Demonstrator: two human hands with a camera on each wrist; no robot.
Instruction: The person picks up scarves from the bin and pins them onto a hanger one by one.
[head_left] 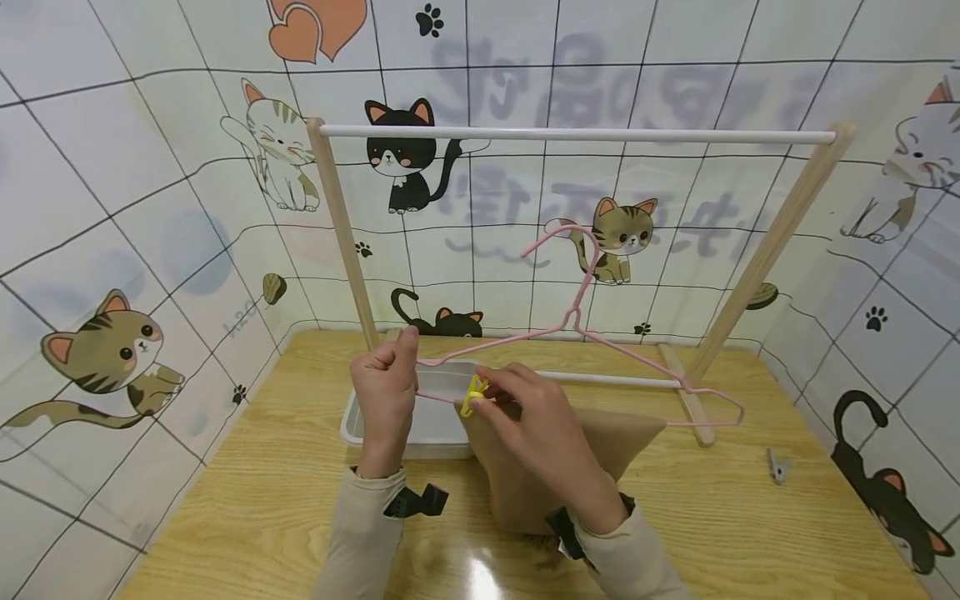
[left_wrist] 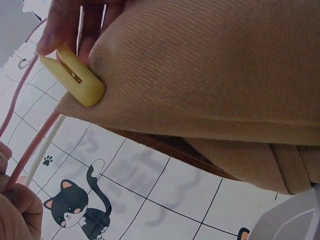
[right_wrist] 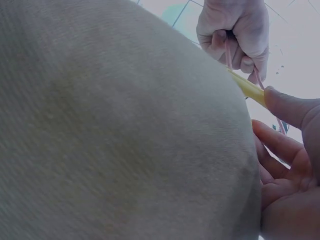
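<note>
My left hand grips one end of a pink wire clothes hanger, whose hook points up. A brown knit cloth with a fringed lower end hangs over the hanger's bottom bar. At the cloth's left corner, my right hand pinches a yellow clothespin between thumb and fingers. In the left wrist view the clothespin has its nose over the cloth close to the bar. Cloth fills most of the right wrist view, with the right thumb on the yellow clip.
A wooden rack with a white top rail stands behind the hands. A white tray sits under the hanger's left end. On the right of the wooden table lies a grey clothespin.
</note>
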